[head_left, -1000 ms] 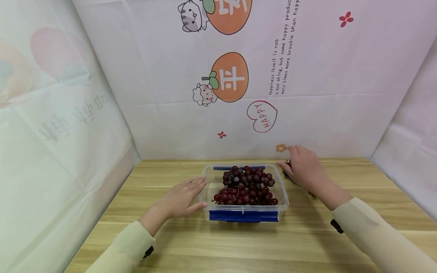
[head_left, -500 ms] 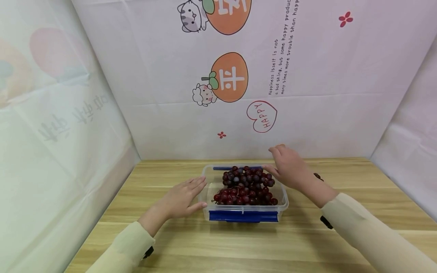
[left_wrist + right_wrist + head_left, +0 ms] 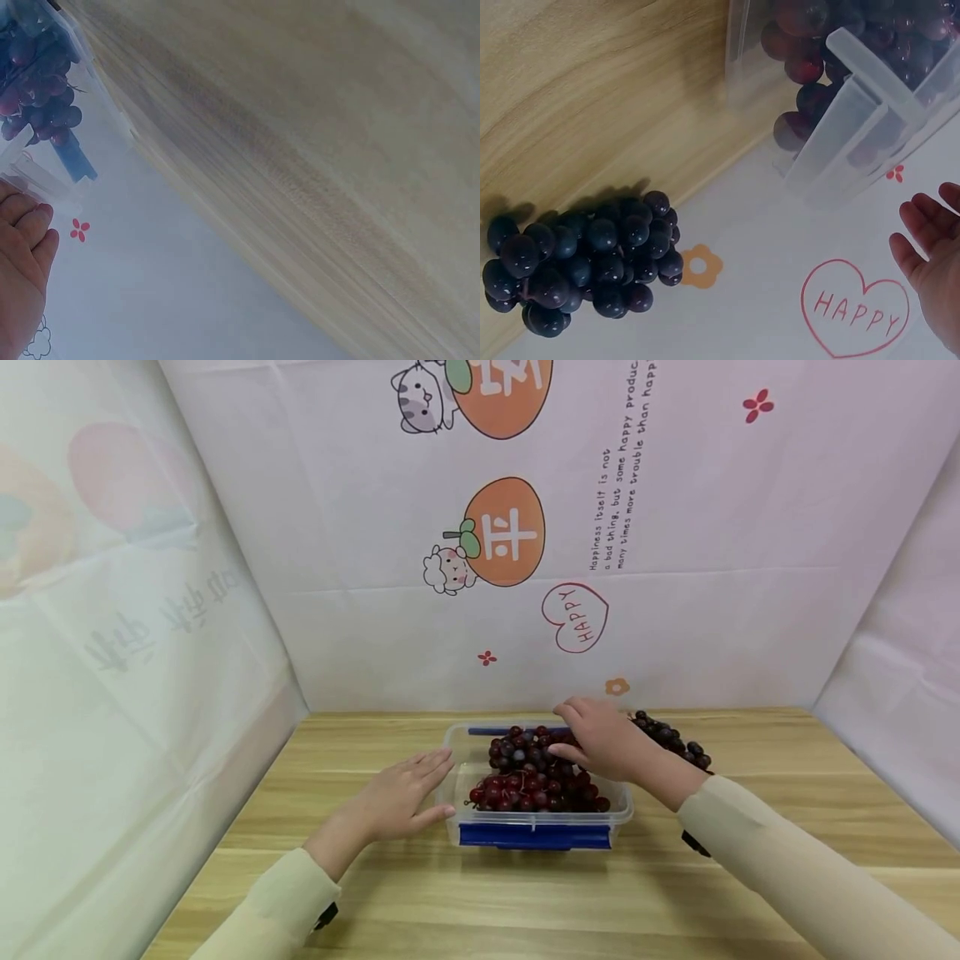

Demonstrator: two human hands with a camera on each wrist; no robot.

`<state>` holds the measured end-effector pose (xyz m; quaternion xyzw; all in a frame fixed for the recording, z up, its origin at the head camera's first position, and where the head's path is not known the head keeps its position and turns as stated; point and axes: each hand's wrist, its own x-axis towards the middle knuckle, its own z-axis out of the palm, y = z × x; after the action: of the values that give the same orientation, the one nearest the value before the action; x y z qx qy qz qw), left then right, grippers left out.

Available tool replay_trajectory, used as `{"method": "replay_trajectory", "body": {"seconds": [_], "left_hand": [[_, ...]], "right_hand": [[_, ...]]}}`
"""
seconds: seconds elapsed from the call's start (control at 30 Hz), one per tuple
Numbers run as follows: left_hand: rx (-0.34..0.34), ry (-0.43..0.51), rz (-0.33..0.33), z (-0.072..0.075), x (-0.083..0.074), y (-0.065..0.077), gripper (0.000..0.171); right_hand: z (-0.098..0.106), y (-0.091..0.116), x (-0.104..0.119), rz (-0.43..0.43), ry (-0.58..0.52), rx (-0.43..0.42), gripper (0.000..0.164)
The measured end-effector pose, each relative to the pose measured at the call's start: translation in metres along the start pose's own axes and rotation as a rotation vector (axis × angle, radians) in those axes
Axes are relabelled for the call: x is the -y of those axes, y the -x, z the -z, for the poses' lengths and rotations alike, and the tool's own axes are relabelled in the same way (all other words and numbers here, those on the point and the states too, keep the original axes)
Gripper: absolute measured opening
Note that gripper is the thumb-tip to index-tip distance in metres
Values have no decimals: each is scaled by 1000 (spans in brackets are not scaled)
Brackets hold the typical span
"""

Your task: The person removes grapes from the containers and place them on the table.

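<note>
A clear plastic container (image 3: 468,818) with blue side clips holds bunches of red and dark-red grapes (image 3: 517,789). My left hand (image 3: 405,796) rests its straight fingers against the container's left rim, thumb at the front corner. Over the right part of the container is my right hand (image 3: 603,742), its fingers relaxed and holding nothing; it covers some of the grapes. On the table right of the container lies a bunch of black grapes (image 3: 585,259), partly hidden by the right forearm in the head view.
The wooden table (image 3: 525,902) ends at a white printed cloth (image 3: 390,635) behind the container. White cloth walls stand at the left (image 3: 150,718) and right (image 3: 892,668). In the right wrist view, a translucent clip flap (image 3: 840,135) sticks out from the container.
My right hand has moved left, from above the black grapes to over the container. The black grapes have come into view behind it. My left hand has stayed still.
</note>
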<state>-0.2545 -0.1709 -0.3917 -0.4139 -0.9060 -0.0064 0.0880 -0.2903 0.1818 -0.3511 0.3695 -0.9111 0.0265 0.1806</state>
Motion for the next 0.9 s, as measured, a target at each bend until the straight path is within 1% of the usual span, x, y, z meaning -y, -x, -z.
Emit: {"method": "replay_trajectory", "body": {"seconds": [0.13,0.4,0.67,0.9], "left_hand": [[3,3,5,-1,0,0,73],[4,15,4,0,0,0,72],[-7,22,-2,-1,0,-1,71],[-14,20,-7,-1,1,-1,71]], "right_hand": [[-5,-3,2,-3,-26,63,59],[-12,-9,4,13,-23,105,59],[-15,-16,9,22,-8,180,57],[-19,-20,12,27,-13,195,57]]}}
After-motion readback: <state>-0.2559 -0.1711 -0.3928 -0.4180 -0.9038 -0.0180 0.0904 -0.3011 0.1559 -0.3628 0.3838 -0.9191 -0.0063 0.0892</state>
